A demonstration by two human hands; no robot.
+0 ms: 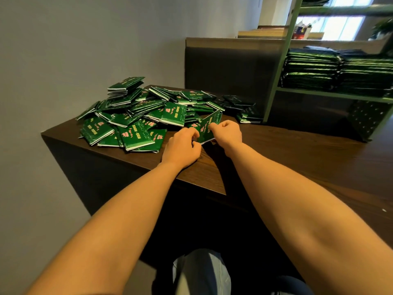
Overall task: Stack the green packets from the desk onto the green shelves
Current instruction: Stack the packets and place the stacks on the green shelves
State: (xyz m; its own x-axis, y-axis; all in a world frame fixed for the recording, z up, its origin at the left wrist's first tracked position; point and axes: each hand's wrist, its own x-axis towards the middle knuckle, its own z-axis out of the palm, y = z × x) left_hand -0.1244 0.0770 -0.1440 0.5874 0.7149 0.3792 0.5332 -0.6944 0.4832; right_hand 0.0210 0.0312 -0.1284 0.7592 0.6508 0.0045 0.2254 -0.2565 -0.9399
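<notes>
The wall runs behind and to the left of both hands. The dark wooden desk lies under them and stretches away to the right of the right hand. The shelves, with a pale green frame, stand beyond and to the right of the right hand, at the far side of the desk. Neat stacks of green packets fill one shelf level there, above hand height. A loose pile of green packets sprawls on the desk just beyond and to the left of the left hand, its near edge almost touching the knuckles. A small stack sits beyond the right hand, near the shelf post.

Between the two hands a held bunch of packets stands tilted on edge, its lower edge close to the desk; the count cannot be told. The left hand pinches its near left edge with curled fingers. The right hand grips its right side, fingers curled over the top.
</notes>
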